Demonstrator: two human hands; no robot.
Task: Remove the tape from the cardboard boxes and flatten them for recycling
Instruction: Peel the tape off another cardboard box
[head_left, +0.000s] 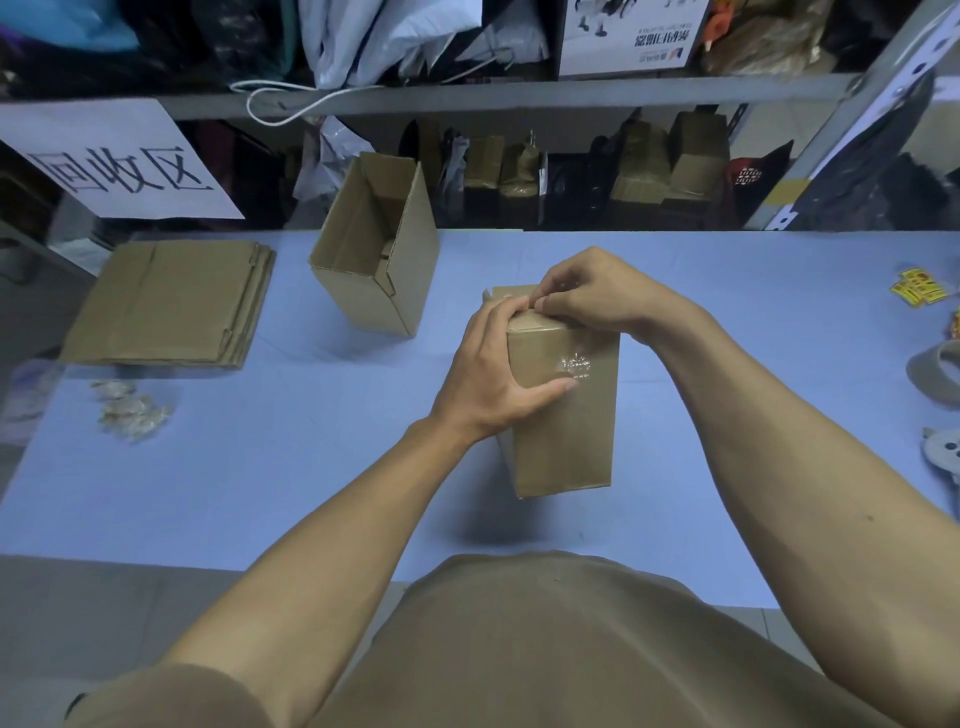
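A sealed brown cardboard box (563, 431) stands upright on the blue table (311, 467), with clear tape (574, 366) shining on its near face. My left hand (493, 369) grips the box's upper left side, thumb across the front. At the top edge my right hand (587, 293) pinches at the tape with its fingertips. A second, open box (374, 249) lies tilted behind and to the left. A stack of flattened cardboard (171, 301) rests at the far left.
Crumpled balls of clear tape (130, 410) lie on the table's left edge. A white paper sign (114, 161) hangs from the metal shelf (467, 98) behind the table. Small yellow packets (919, 288) and a tape roll (940, 371) sit at the right edge.
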